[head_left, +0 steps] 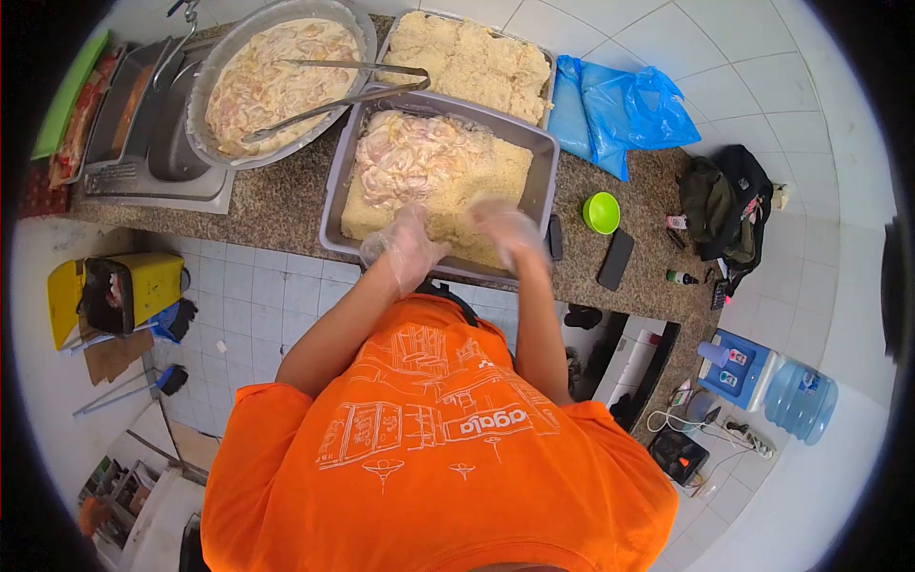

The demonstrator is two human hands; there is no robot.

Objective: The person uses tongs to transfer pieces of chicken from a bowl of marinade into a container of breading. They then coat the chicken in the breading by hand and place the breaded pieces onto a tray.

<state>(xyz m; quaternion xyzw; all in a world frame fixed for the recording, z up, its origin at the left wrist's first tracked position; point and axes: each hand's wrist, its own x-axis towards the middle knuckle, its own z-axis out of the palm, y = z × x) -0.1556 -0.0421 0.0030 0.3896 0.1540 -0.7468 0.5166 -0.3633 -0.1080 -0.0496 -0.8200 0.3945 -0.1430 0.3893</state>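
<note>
A grey tub (pixel 551 191) stands at the counter's front edge, holding pale breadcrumbs (pixel 510 172) with a heap of wet, battered chicken pieces (pixel 415 157) on top. My left hand (pixel 410 243), in a clear plastic glove, is at the tub's near side just below the heap, its thumb spread from the fingers and nothing seen in it. Over the crumbs to its right is my right hand (pixel 507 229), gloved likewise; motion smears its fingers. Behind the tub, a metal tray (pixel 548 91) carries crumb-coated pieces (pixel 467 57).
Metal tongs (pixel 357 95) lie across a big bowl (pixel 195 114) of battered chicken, beside the sink (pixel 181 143). Blue plastic bags (pixel 620 105), a green bowl (pixel 601 213), a phone (pixel 616 259) and a dark bag (pixel 734 205) are on the right.
</note>
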